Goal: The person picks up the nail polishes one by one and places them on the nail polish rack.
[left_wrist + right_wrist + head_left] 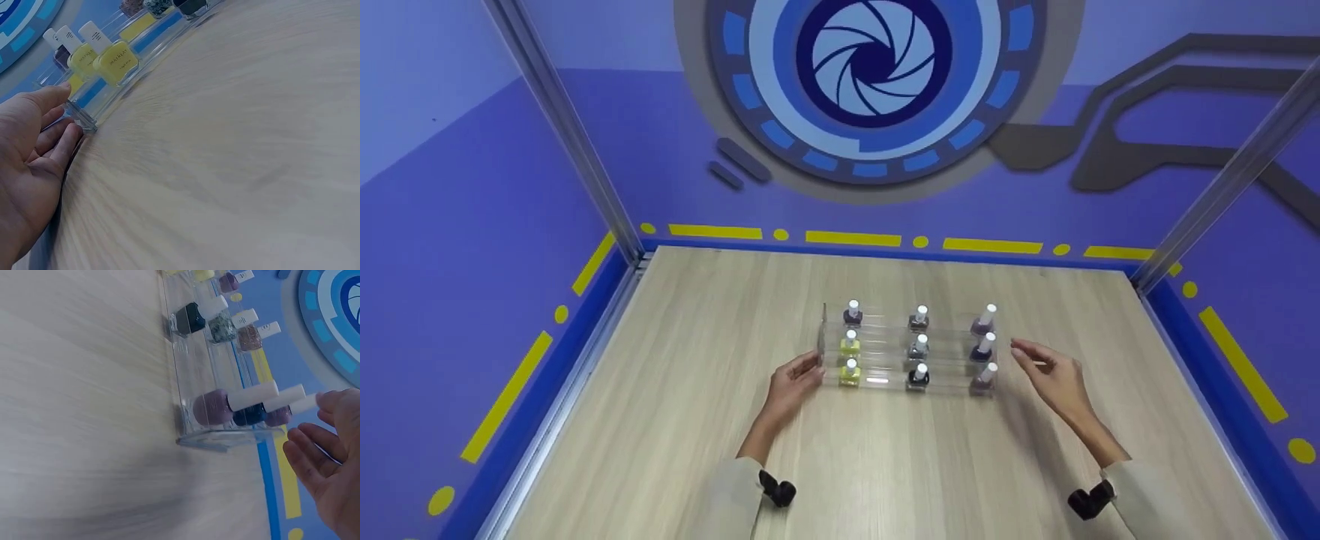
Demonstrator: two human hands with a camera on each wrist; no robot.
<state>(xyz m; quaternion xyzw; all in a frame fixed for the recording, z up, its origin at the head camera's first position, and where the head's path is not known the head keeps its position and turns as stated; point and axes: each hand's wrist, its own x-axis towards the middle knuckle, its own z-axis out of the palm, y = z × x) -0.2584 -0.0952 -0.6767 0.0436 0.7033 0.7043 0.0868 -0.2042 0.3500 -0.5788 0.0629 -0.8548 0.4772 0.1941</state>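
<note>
A clear acrylic tiered display stand [877, 381] sits on the wooden table, with several nail polish bottles in three columns. At its left end are two yellow bottles [118, 63] and a dark one [853, 315]. Dark and speckled bottles [222, 328] form the middle column; purple [212, 408] and dark blue [250, 414] ones stand at the right end. My left hand [795, 385] holds the stand's left end, thumb and fingers at the side panel [82, 116]. Beside the right end, my right hand [1054, 380] is apart from the stand in the head view, fingers loosely bent, holding nothing.
The light wooden table [870, 472] extends around the stand. Blue-purple walls [622, 142] with yellow markings enclose its back and sides. Metal posts [577, 142] rise at both back corners. A black wrist camera [777, 489] is on each sleeve.
</note>
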